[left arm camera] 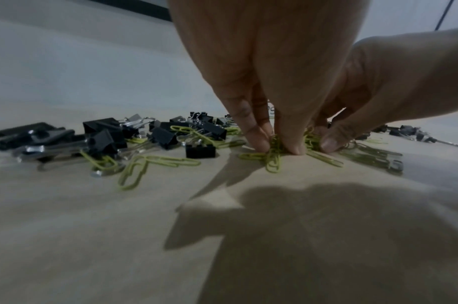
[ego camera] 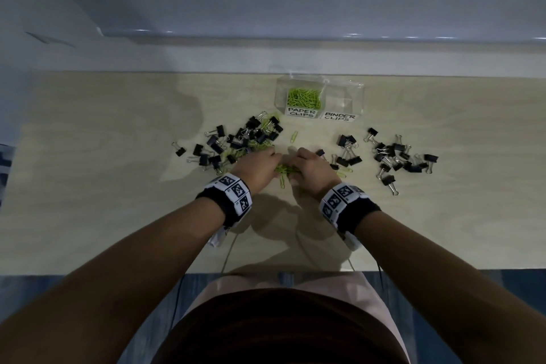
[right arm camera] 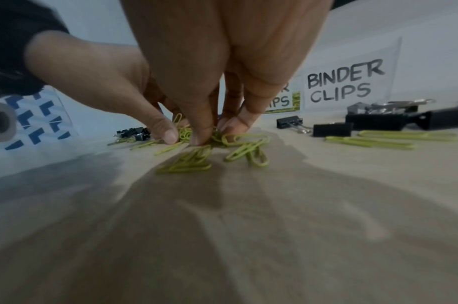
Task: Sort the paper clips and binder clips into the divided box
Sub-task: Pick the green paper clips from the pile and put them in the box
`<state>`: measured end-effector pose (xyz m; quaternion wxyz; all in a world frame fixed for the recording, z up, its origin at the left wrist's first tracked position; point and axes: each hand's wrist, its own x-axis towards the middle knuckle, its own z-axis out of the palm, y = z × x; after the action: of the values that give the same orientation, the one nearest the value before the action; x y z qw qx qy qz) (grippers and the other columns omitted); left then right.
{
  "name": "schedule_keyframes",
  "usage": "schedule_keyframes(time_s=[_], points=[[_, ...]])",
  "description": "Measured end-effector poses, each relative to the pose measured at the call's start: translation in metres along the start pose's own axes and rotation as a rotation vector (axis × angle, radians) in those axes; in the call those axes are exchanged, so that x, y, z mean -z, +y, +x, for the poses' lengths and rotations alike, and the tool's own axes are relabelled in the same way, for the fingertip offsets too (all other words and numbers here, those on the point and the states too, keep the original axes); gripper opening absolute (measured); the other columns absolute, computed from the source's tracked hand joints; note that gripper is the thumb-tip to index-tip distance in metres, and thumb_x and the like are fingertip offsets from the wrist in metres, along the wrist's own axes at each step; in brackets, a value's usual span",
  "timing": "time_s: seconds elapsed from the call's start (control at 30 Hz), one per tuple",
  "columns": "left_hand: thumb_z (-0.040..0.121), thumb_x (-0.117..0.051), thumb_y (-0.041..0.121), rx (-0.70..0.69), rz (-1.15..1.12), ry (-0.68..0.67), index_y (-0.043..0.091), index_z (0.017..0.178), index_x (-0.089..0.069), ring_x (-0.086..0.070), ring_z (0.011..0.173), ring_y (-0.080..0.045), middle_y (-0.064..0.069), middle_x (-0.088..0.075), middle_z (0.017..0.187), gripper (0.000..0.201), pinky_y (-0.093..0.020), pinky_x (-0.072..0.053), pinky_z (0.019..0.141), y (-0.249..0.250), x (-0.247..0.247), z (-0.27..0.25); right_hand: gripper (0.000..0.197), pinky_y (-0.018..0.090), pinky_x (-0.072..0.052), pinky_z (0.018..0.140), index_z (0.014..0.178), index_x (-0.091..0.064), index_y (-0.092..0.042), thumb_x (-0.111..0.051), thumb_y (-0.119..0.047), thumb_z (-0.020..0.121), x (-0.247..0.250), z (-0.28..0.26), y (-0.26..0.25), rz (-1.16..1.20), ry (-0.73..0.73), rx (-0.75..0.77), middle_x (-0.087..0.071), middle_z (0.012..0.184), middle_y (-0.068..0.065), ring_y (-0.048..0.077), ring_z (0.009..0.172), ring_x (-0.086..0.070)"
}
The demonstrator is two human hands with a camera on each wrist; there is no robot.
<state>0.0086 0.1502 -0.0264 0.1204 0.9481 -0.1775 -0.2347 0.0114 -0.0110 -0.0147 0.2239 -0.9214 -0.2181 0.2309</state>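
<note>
Left hand: the left hand is down on the table, near the middle. Its fingers are bent and bunched, tips on the wood, pinching at a small heap of green paper clips.
Right hand: the right hand is just beside the left one, on the same heap. Its fingers are bent too and squeeze the clips from the right side. The two hands almost touch.
Heap between hands: too tangled to count. The clips point every which way. Two or three stick out toward the near edge.
Loose clips near right hand: two green ones lie flat, side by side, long way running left to right.
One clip alone: a single green clip lies a bit farther off, long way running near to far, tipped a little to the right.
Left pile: many black binder clips with green clips mixed in, to the left of the hands. Too many to count.
Right pile: more black binder clips well to the right, spread out, with silver handles pointing all ways. Too many to count.
Box: the clear divided box sits at the far side, with two parts.
Left part: its label says PAPER CLIPS, and it holds a lot of green clips.
Right part: its label says BINDER CLIPS.
</note>
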Motion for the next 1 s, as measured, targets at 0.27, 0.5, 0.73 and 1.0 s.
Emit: schedule_keyframes(time_s=[0.27, 0.5, 0.73, 1.0], points=[[0.091, -0.05, 0.011, -0.002, -0.161, 0.031, 0.002, 0.095, -0.063, -0.061, 0.083, -0.027, -0.011, -0.063, 0.094, 0.016, -0.035, -0.051, 0.073, -0.008, 0.016, 0.002, 0.008, 0.031, -0.051, 0.07, 0.081, -0.069, -0.007, -0.063, -0.008, 0.077, 0.016, 0.0, 0.023, 0.081, 0.102, -0.161, -0.066, 0.082, 0.01, 0.019, 0.07, -0.054], [0.086, -0.063, 0.012, 0.129, -0.549, 0.249, 0.006, 0.088, -0.069, -0.058, 0.07, -0.011, -0.005, -0.069, 0.086, 0.009, -0.013, -0.043, 0.063, -0.002, 0.063, 0.033, 0.006, 0.01, -0.049, 0.056, 0.078, -0.07, -0.013, -0.074, -0.009, 0.075, 0.081, 0.036, 0.023, 0.418, 0.386, -0.281, -0.066, 0.068, 0.002, 0.008, 0.056, -0.061], [0.083, -0.062, 0.011, 0.136, -0.523, 0.344, -0.002, 0.086, -0.07, -0.067, 0.077, -0.023, -0.014, -0.071, 0.087, 0.015, -0.034, -0.056, 0.078, 0.014, 0.111, 0.083, 0.015, 0.019, -0.047, 0.069, 0.091, -0.073, -0.008, -0.063, -0.007, 0.079, 0.116, 0.085, 0.02, 0.208, 0.409, -0.351, -0.072, 0.089, 0.01, 0.015, 0.076, -0.061], [0.089, -0.061, 0.016, 0.052, -0.584, 0.326, 0.017, 0.124, -0.059, -0.063, 0.1, -0.012, -0.004, -0.066, 0.118, 0.035, -0.022, -0.047, 0.089, -0.001, 0.075, 0.035, 0.02, 0.034, -0.056, 0.078, 0.093, -0.071, -0.007, -0.055, 0.0, 0.082, 0.069, 0.046, 0.039, 0.104, 0.465, -0.079, -0.069, 0.092, 0.011, 0.021, 0.078, -0.064]])
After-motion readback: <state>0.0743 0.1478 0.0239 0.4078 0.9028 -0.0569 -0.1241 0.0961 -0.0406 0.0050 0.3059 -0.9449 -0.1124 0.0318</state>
